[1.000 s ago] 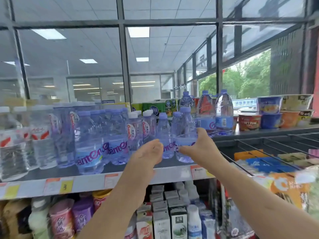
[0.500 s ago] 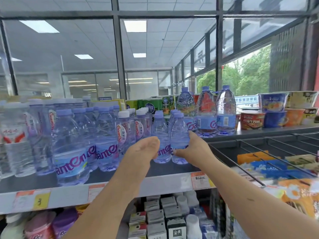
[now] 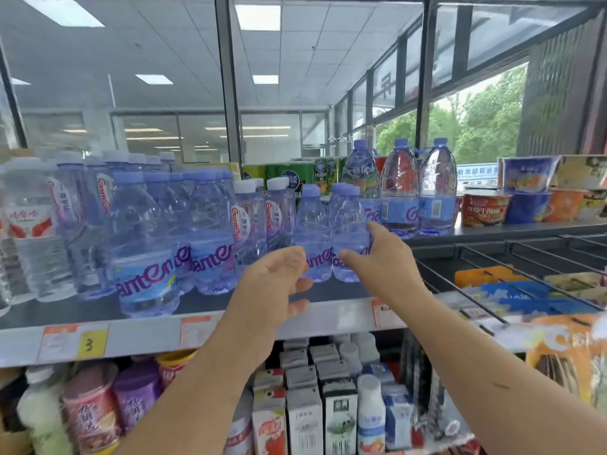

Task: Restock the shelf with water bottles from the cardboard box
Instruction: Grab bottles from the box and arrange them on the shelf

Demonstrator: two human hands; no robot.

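Observation:
Two small water bottles with lilac caps stand side by side on the dark shelf (image 3: 341, 292), to the right of several larger bottles of the same brand (image 3: 144, 254). My right hand (image 3: 386, 257) grips the right small bottle (image 3: 348, 224), thumb across its front label and fingers on its right side. My left hand (image 3: 276, 284) hangs just in front of the left small bottle (image 3: 313, 231) with fingers loosely curled; only the forefinger tip reaches its label. The cardboard box is not in view.
Three big water jugs (image 3: 399, 188) and instant noodle bowls (image 3: 486, 208) stand on the higher ledge to the right. A wire rack (image 3: 512, 261) with snack packets lies beside my right arm. Milk cartons (image 3: 305, 418) and drink cups (image 3: 92, 408) fill the shelf below.
My left hand has let go of the left small bottle and dropped back toward the shelf edge. My right hand still holds the right bottle, which stands on the shelf.

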